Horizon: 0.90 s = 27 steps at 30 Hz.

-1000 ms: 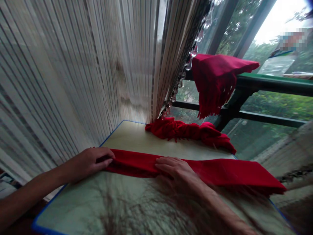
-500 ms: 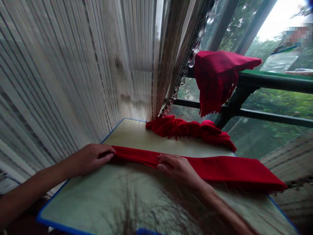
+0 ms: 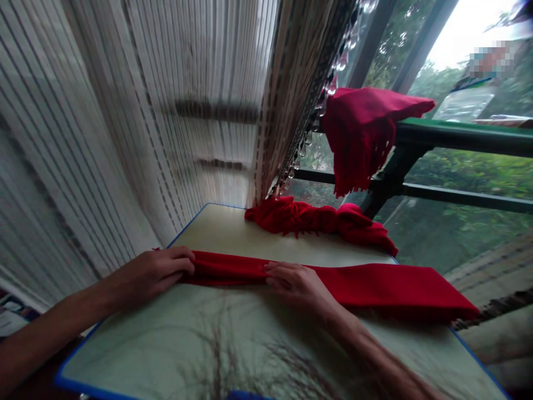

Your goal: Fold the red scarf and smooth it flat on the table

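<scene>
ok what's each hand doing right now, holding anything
Left hand: closed, holding the folded end of the red scarf.
Right hand: open, resting flat on the scarf, not gripping.

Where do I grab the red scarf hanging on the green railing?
Reach down from above with your hand and grab the thick top of the red scarf, where it folds over the green railing. That fold sits highest and is easy to pinch; the fringe only dangles.

No readable text, labels or signs in view
</scene>
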### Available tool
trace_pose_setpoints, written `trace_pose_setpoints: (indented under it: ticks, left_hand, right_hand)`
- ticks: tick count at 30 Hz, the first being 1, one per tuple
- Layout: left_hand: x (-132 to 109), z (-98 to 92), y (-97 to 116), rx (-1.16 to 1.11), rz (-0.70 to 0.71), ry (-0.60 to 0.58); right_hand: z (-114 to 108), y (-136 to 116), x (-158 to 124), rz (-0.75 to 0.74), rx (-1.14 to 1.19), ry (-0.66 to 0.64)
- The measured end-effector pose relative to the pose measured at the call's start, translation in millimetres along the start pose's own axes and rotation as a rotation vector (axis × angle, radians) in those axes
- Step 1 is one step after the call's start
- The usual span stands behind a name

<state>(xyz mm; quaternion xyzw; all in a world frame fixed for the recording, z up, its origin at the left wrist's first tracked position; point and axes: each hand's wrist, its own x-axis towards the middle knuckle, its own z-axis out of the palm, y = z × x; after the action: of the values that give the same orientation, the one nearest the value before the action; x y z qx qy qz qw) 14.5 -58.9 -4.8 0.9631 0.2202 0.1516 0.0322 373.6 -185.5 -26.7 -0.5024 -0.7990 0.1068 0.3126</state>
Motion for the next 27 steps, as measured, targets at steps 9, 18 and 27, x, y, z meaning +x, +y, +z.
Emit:
trace_pose_setpoints:
  ticks: [9, 18, 27]
  left_hand:
    - [-5, 7.9, 2, 0.129, 0.080, 0.111]
    - [2, 9.2, 9, 0.039, -0.058, 0.183]
    - [7, 19.5, -7, -0.245, -0.226, -0.018]
  right_hand:
    - [0, 0, 0, -0.007, -0.046, 0.030]
    - [1, 3, -1, -0.045, -0.176, 0.042]
    - [-2, -4, -1, -0.068, -0.265, -0.027]
